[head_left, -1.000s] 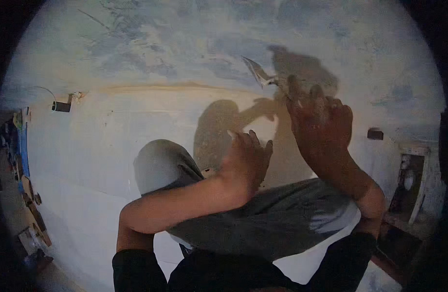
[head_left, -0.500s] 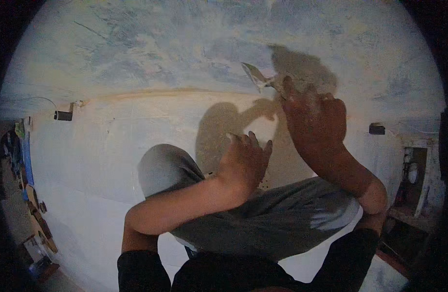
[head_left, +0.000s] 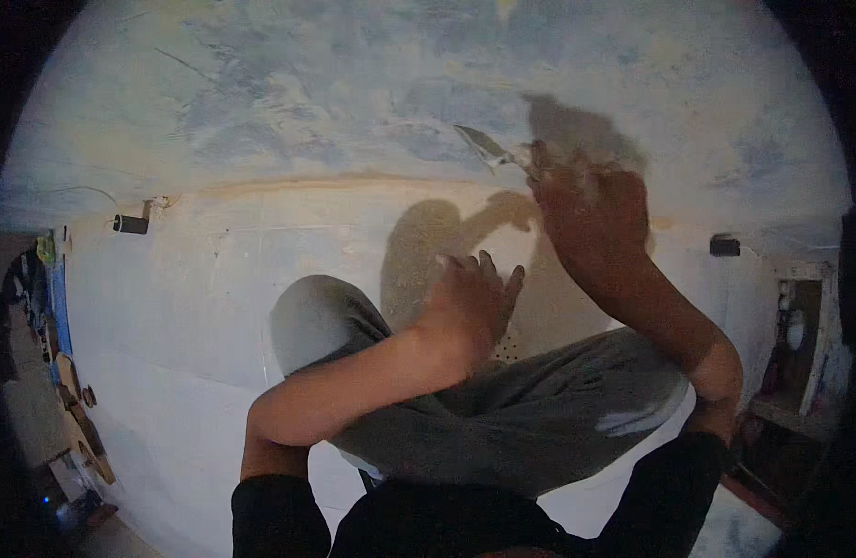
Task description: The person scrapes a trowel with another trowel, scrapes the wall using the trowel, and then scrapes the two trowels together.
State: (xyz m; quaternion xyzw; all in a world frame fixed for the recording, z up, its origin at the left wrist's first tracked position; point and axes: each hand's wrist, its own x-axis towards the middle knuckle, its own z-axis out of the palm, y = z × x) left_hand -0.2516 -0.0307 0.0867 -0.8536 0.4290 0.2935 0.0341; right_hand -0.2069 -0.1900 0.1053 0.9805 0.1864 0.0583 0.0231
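My right hand (head_left: 590,214) is closed around what looks like a putty knife (head_left: 482,147), whose wide, pale-smeared blade points left. The blade is at the blue-and-white mottled wall (head_left: 353,84), just above the brownish line along its lower edge; whether it touches cannot be told. Its handle is mostly hidden in my fingers. My left hand (head_left: 470,307) hovers above my lap, empty, fingers apart and slightly bent. My grey-trousered legs (head_left: 539,409) are folded on the white surface (head_left: 186,325) below.
A small dark cylinder (head_left: 131,224) with a thin wire is at the left, and a dark box (head_left: 725,245) at the right. Wooden pieces (head_left: 84,418) line the far left edge. A pale frame with shelves (head_left: 800,325) stands at the far right. Arm shadows fall ahead.
My right hand and the putty knife have shifted slightly left along the wall. My left hand stays nearly in place, and the whole view has moved a little.
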